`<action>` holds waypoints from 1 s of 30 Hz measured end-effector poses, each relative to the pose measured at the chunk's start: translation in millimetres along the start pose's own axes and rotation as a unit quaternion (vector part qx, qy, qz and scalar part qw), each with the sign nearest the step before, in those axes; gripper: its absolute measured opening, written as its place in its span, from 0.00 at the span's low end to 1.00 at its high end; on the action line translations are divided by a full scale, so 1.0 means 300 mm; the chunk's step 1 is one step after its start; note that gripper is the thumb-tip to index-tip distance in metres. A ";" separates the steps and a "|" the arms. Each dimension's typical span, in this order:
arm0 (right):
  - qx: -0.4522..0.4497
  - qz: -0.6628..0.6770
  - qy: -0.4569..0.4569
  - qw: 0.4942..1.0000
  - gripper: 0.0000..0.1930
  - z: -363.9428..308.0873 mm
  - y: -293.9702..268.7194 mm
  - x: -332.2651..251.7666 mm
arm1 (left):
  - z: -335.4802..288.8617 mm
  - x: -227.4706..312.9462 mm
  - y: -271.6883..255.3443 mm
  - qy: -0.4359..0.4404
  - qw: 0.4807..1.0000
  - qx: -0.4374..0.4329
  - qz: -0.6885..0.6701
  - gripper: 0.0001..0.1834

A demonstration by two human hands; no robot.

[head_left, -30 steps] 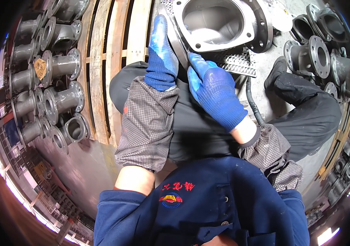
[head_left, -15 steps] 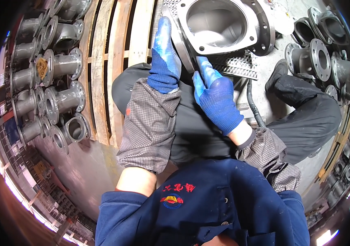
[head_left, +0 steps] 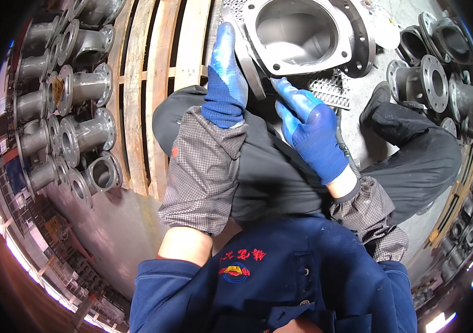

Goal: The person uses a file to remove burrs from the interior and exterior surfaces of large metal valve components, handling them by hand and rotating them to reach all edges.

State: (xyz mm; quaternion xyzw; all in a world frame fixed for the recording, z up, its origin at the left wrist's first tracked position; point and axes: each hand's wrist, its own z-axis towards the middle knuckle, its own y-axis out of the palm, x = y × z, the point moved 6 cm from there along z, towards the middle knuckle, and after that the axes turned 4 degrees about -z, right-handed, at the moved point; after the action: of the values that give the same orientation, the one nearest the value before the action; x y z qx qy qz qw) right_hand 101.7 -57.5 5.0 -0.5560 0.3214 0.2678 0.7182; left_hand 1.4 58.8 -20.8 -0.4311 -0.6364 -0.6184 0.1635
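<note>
A grey metal flanged pipe tee (head_left: pixel 297 65) stands on a perforated metal surface in front of me. Its square-cornered mouth faces up, with round flanges at its left and right sides. My left hand (head_left: pixel 225 77), in a blue coated glove, lies along the outside of the left flange (head_left: pixel 246 58) with its fingers stretched out flat. Gloved alike, my right hand (head_left: pixel 311 130) is at the fitting's near side, just below the mouth's rim. Its fingers are extended, and their tips reach the lower edge; firm contact there cannot be made out.
A wooden slatted pallet (head_left: pixel 161 44) lies at the left, with stacked flanged fittings (head_left: pixel 87 130) beyond it. More flanged fittings (head_left: pixel 433 83) stand at the right. A dark ribbed hose (head_left: pixel 341 141) runs down behind my right hand, near my bent leg (head_left: pixel 414 161).
My right hand has slid right and slightly towards me, away from the left flange. The fitting has shifted slightly to the right, while my left hand stays against the flange.
</note>
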 end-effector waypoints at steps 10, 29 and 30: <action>-0.091 -0.067 0.015 0.994 0.21 0.021 -0.011 0.028 | 0.005 0.000 0.000 0.011 1.000 0.000 0.013 0.26; -0.120 0.497 0.358 0.781 0.23 -0.042 0.034 0.056 | 0.012 -0.013 -0.022 0.006 1.000 0.007 -0.020 0.25; -0.111 0.497 0.361 0.782 0.23 -0.042 0.035 0.055 | 0.014 -0.016 -0.024 0.006 1.000 0.009 -0.014 0.25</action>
State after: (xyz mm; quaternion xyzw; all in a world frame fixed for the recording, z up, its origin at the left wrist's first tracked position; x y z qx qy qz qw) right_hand 102.7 -66.9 -16.3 -0.4509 0.7569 0.4010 0.2508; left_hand 0.1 62.0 -29.7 -0.4165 -0.6471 -0.6176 0.1624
